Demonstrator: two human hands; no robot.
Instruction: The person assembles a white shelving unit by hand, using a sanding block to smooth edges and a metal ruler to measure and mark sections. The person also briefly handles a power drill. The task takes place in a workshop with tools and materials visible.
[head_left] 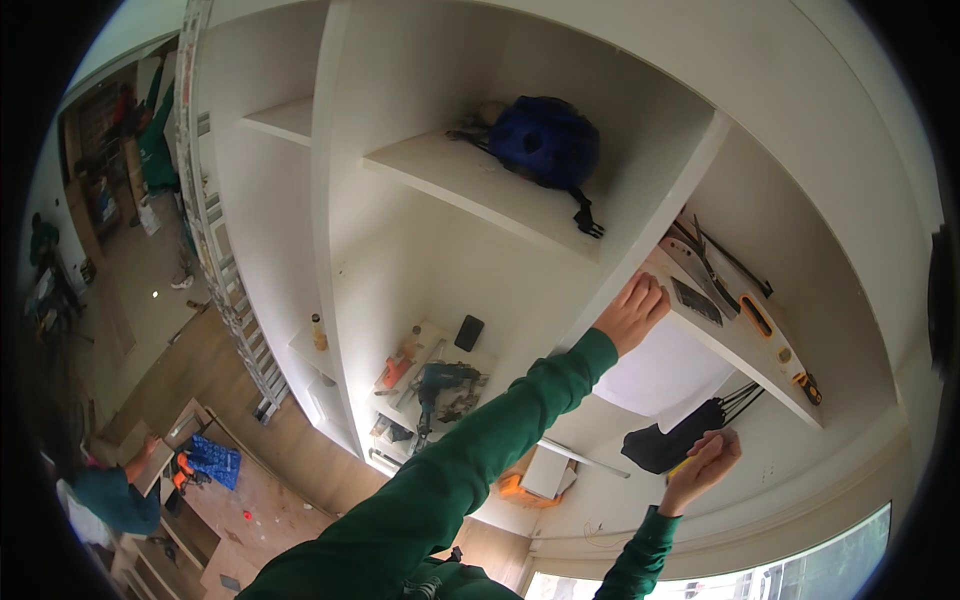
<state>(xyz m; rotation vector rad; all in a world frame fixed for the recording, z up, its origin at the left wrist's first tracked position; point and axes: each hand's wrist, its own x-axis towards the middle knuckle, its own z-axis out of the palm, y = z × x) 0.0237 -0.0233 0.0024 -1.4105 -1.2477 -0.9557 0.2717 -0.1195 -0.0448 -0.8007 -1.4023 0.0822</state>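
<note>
My left hand [636,308], at the end of a green sleeve, reaches up to a white shelf [770,385] on the right. Its fingers curl together over the shelf's front edge, close to an upright divider. A dark flat rectangular object [697,301] lies just beside the fingers. Lower down, my right hand [703,468] is raised with its fingers bent inward. Something yellow shows at its edge, too small to name. Near that hand a black cloth bag [672,440] hangs by its cords under the shelf.
Curved hand tools, a yellow-windowed level [757,315] and a yellow-black utility knife [808,388] share the right shelf. A blue helmet [545,142] sits higher up. A drill [440,390] and phone [469,333] lie below. A ladder [235,290] leans left; co-workers [115,490] are beyond.
</note>
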